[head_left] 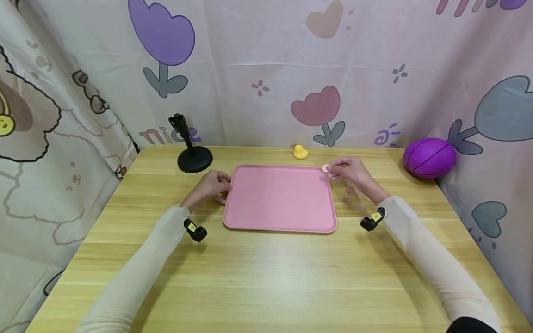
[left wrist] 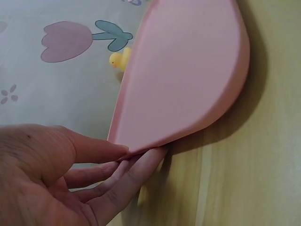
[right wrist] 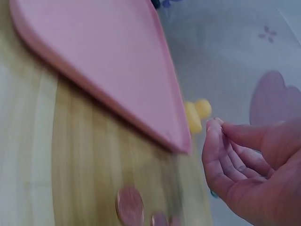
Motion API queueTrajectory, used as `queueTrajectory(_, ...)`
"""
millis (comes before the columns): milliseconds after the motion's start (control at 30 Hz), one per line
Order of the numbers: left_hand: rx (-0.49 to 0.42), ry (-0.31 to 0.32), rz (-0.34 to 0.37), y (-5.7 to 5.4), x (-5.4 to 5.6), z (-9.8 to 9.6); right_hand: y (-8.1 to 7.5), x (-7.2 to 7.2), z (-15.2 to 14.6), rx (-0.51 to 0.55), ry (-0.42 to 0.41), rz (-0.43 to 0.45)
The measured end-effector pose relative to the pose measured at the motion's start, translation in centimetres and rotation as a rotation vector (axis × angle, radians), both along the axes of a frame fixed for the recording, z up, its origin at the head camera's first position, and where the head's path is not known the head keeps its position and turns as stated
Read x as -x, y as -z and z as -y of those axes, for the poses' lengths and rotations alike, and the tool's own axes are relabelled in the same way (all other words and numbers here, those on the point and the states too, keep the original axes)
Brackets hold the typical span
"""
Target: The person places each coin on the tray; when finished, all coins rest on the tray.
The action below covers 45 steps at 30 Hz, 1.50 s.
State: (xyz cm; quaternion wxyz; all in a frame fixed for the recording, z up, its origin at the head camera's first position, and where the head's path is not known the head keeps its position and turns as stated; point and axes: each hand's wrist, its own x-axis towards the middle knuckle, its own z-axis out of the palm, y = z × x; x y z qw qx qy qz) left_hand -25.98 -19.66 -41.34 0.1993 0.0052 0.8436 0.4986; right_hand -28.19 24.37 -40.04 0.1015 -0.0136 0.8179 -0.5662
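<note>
A pink rectangular tray (head_left: 283,199) lies in the middle of the table. At its left rim my left hand (head_left: 213,184) pinches the edge, thumb on top and fingers beneath, as the left wrist view shows. Over the far right corner of the tray, my right hand (head_left: 351,171) pinches a small pale round disc (head_left: 326,169) between thumb and fingertips. Only a sliver of that disc shows in the right wrist view. Several pinkish-brown round discs (right wrist: 130,205) lie on the table to the right of the tray, partly under my right hand in the head view.
A yellow rubber duck (head_left: 300,151) sits behind the tray at the table's back edge. A black stand with a round base (head_left: 195,159) is at the back left. On the back right corner rests a purple ball (head_left: 430,157). A printed curtain (head_left: 250,46) hangs behind the table.
</note>
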Motion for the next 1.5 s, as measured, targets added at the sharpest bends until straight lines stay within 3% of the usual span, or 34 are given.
queueTrajectory(200,-0.047,-0.007,0.021,-0.1,-0.1,0.2,0.4,0.7,2.5,0.053,-0.016,0.043)
queueTrajectory(767,-0.072,-0.017,0.000,0.0,-0.3,0.2,1.8,2.0,10.5,-0.044,-0.140,-0.012)
queueTrajectory(967,-0.077,-0.025,-0.004,0.3,-0.1,0.3,2.1,2.4,13.6,-0.023,-0.130,0.035)
queueTrajectory(1300,-0.062,-0.018,0.013,0.3,0.0,0.4,2.8,2.8,17.9,0.144,-0.160,0.149)
queueTrajectory(1500,-0.066,-0.010,0.018,0.5,-0.1,0.3,2.9,2.7,19.2,0.087,-0.159,0.140)
